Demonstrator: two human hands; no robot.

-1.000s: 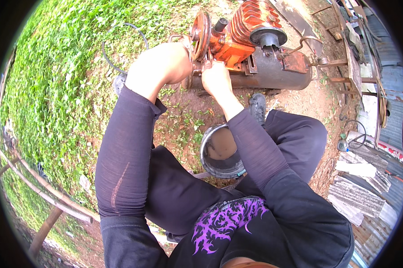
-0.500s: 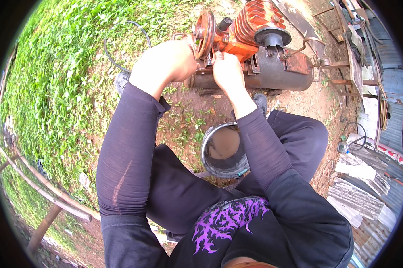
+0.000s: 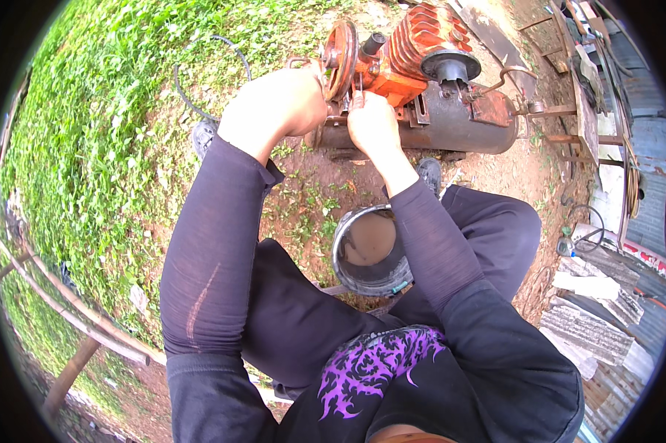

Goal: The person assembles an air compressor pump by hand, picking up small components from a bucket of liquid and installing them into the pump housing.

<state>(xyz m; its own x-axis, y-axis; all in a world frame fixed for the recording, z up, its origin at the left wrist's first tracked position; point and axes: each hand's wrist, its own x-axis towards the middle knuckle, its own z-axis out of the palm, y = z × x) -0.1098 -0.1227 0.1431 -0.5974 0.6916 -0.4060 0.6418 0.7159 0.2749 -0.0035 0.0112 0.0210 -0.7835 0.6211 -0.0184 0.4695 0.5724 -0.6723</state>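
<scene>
An orange air compressor (image 3: pixel 392 83) with a finned cylinder and a dark tank (image 3: pixel 462 125) lies on the ground ahead of me. My left hand (image 3: pixel 280 103) is closed beside the left face of its orange pulley wheel (image 3: pixel 339 63); the fingertips are hidden behind the hand. My right hand (image 3: pixel 373 122) is closed in a pinch just right of the pulley's lower edge, low by the orange pump housing. Whatever thin part its fingers hold is too small to make out.
Between my legs stands a bucket (image 3: pixel 372 284) of murky brown water. A black hose (image 3: pixel 189 102) curves over the grass at left. Bamboo rails (image 3: pixel 89 325) stand at lower left. Corrugated sheets (image 3: pixel 587 328) and a shed wall line the right side.
My right hand has shifted very slightly down and left, still beside the pulley. The left hand stays at the wheel, and the compressor has hardly moved in view.
</scene>
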